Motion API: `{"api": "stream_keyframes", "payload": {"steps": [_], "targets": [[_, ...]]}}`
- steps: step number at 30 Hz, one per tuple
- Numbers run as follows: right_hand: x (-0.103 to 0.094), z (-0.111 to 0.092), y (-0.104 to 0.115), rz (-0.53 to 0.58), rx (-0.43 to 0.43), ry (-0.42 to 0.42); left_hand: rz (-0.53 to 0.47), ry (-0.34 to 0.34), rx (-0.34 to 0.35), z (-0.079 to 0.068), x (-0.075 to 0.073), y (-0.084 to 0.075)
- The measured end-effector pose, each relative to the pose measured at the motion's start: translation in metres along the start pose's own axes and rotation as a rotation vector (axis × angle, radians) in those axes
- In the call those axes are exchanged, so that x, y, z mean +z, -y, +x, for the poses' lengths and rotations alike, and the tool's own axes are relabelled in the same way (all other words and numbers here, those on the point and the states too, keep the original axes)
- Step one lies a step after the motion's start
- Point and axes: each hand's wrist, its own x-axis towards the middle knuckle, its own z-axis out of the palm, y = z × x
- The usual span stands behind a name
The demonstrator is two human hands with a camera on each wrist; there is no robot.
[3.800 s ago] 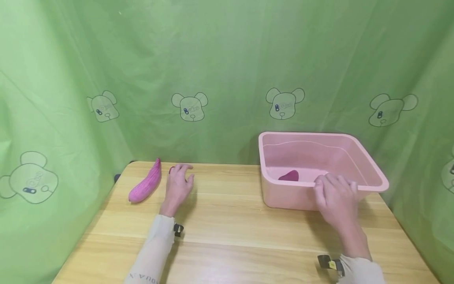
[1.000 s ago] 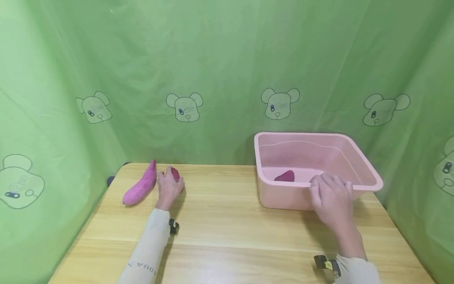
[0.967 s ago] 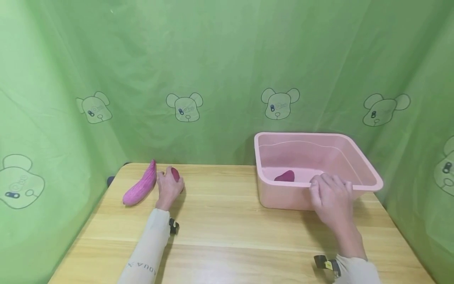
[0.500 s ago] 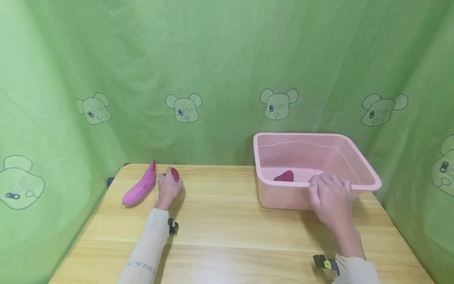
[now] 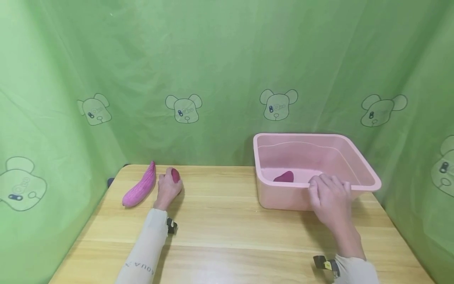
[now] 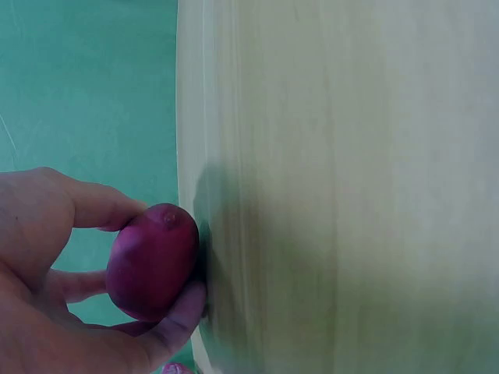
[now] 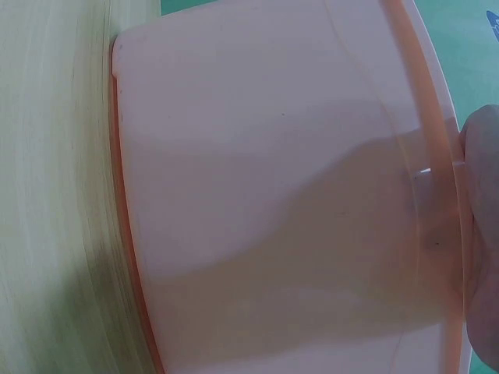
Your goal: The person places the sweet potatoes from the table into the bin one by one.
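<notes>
Fruit (image 5: 175,175) is in your left grip (image 5: 168,190), held between curled fingers, at the far side of the worktop (image 5: 220,225). Can't tell if it touches the surface. In the left wrist view its long axis runs roughly across your fingers, with the nub end uncovered.

Key relation: tub (image 5: 283,196) sits well to the right of that grip, with bare worktop between them and its left wall facing the fruit. Your right grip (image 5: 331,199) is the nearer one to the tub, in fact on it, curled over the near rim. Red piece (image 5: 285,177) lies inside, left of your right grip and partly hidden by the near wall.

Gourd (image 5: 142,187) is just left of your left grip, curved, long axis pointing away from you, thin end farthest. Neither grip holds it.
</notes>
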Motion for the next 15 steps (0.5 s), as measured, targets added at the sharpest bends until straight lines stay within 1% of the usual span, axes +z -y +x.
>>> {"api": "stream_keyframes", "payload": {"steps": [4, 10, 15], "targets": [[-0.0002, -0.0003, 0.0, -0.002, 0.004, 0.007, -0.025, -0.005, 0.005, -0.0009, 0.0007, 0.0016], [-0.0006, 0.0001, 0.0014, 0.001, 0.002, 0.0, -0.066, -0.021, 0.035, -0.0031, 0.0017, 0.0025], [-0.001, 0.0005, 0.0007, 0.002, 0.004, 0.009, -0.093, -0.046, 0.047, -0.0053, 0.0008, 0.0034]]}}
